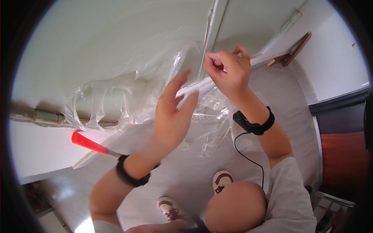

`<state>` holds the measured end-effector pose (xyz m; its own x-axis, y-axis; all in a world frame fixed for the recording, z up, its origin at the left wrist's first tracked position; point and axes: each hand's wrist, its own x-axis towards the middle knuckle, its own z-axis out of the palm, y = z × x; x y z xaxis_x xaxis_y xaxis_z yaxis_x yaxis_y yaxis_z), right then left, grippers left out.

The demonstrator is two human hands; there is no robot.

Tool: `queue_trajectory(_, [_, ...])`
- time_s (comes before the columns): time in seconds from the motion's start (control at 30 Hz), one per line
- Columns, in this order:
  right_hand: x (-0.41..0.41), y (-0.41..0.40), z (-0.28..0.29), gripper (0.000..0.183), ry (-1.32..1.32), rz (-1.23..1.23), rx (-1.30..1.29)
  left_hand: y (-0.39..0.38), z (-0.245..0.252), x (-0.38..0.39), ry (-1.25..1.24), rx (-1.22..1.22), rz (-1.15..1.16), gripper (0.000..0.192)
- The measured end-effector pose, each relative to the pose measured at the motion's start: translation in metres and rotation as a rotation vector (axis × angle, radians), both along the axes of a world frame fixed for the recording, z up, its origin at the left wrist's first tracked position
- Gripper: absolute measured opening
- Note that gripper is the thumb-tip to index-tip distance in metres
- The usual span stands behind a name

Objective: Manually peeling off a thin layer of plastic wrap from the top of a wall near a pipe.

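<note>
A sheet of clear plastic film lies wrinkled across the lower part of a pale green door. More film hangs in loose folds over the floor beneath my hands. My left hand, slightly blurred, is raised in front of the film with its fingers apart and nothing in it. Close to the upright edge where two door panels meet is my right hand. Its thumb and forefinger come together there, the other fingers curled; whether film is pinched between them cannot be made out.
A red-handled tool leans at the left, its far end hidden behind my left wrist. From my right wristband a black cable runs down. Brown boards stand by the white wall. My shoes rest on the grey floor.
</note>
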<state>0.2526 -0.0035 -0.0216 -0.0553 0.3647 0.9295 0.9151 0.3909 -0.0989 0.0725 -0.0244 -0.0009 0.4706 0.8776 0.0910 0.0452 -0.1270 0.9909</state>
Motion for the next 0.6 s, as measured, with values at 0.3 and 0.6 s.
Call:
queue_trajectory(0.3, [-0.018, -0.043, -0.045, 0.018, 0.463, 0.046, -0.138, 0.004, -0.016, 0.072, -0.369, -0.007, 0.248, 0.047])
queue_trajectory(0.6, [-0.022, -0.037, -0.054, 0.015, 0.753, 0.155, -0.194, 0.013, -0.015, 0.075, -0.361, -0.028, 0.267, 0.044])
